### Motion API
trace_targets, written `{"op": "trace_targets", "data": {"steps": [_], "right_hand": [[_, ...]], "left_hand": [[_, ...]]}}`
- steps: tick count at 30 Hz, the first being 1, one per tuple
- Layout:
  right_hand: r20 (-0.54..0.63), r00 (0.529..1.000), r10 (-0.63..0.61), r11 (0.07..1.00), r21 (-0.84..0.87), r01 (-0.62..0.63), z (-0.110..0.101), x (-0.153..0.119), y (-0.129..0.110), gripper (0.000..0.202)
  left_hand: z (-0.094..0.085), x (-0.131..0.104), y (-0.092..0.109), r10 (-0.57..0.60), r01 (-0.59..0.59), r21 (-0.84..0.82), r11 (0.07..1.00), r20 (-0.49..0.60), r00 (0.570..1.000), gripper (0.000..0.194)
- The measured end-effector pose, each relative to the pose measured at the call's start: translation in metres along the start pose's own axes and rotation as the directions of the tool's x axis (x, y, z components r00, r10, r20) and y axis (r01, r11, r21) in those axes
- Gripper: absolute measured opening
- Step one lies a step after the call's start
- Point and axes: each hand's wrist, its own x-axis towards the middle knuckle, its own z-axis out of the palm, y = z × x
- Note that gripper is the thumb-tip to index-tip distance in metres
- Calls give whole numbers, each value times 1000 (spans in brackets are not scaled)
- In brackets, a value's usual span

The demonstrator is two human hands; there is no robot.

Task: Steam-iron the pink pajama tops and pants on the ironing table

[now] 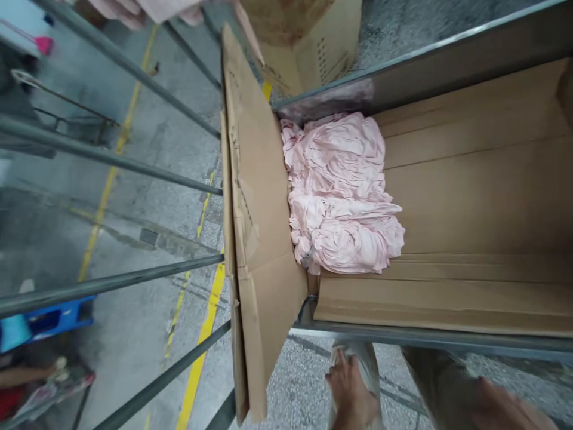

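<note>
Near the bottom centre, in front of a trouser leg, is my left hand (351,385), its fingers loosely apart and nothing seen in it. My right hand (501,406) is smeared by motion at the bottom right edge, beside the other leg; its fingers cannot be made out. A pile of crumpled light pink cloth (344,191) lies in a long metal-framed cart (403,337), on the brown cardboard lining (474,203). The pile rests against the upright cardboard sheet (268,239) at the cart's left end. Both hands are outside the cart, apart from the cloth.
Metal bars (134,280) extend left from the upright cardboard. Behind the cart stands a large stained cardboard box (313,54). More pink cloth (165,9) shows at the top edge. At the lower left are a blue stool (58,319) and part of another person (27,379).
</note>
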Motion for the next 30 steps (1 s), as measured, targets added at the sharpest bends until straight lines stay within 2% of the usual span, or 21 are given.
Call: {"op": "trace_targets", "data": {"steps": [1, 2, 3, 5, 7, 8, 9, 10, 11, 13, 15, 19, 24, 27, 30], "right_hand": [[19, 993, -118, 992, -48, 119, -15, 8, -26, 15], [51, 964, -260, 961, -86, 264, -32, 17, -62, 19], [46, 911, -410, 905, -102, 412, -49, 27, -107, 29], [-8, 762, -647, 756, -134, 641, -77, 49, -210, 51], [-23, 640, -768, 624, -252, 740, -87, 75, -309, 77], [-8, 590, -808, 560, -324, 763, -86, 89, -350, 83], [-15, 574, -819, 533, -391, 750, -80, 103, -381, 85], [-21, 570, -821, 521, -433, 735, -72, 117, -402, 83], [-37, 576, -817, 526, -459, 716, -64, 129, -414, 79], [-67, 594, -802, 552, -463, 694, -50, 148, -414, 67], [-67, 589, -806, 549, -458, 700, -47, 161, -397, 56], [-28, 555, -831, 499, -479, 722, -65, 174, -360, 45], [40, 525, -850, 445, -480, 756, -91, 188, -315, 44], [71, 563, -824, 479, -444, 757, -107, 190, -272, 39], [61, 652, -756, 585, -383, 715, -123, 185, -230, 38]], "left_hand": [[0, 1, -2, -8, 8, -6, 1000, 4, 1000, 71], [0, 2, -4, -9, 9, -17, 1000, 0, 1000, 70], [0, 3, -7, -11, 11, -32, 999, -7, 1000, 69], [2, 8, -13, -30, 29, -60, 998, -15, 999, 69], [4, 15, -19, -59, 59, -64, 996, 4, 998, 71], [5, 19, -22, -77, 78, -57, 995, 22, 997, 73], [6, 22, -24, -89, 91, -52, 994, 40, 995, 75], [7, 25, -26, -97, 100, -53, 994, 48, 994, 75], [6, 26, -27, -104, 107, -61, 992, 48, 993, 73], [3, 26, -26, -113, 116, -91, 989, 34, 993, 69], [-2, 24, -25, -115, 118, -116, 986, 27, 993, 66], [-10, 20, -23, -108, 112, -119, 987, 40, 993, 68], [-10, 26, -22, -98, 99, -59, 993, 17, 995, 70], [-11, 27, -25, -103, 103, -8, 995, 17, 995, 69], [-29, 24, -18, -87, 85, 68, 994, 32, 996, 66]]}}
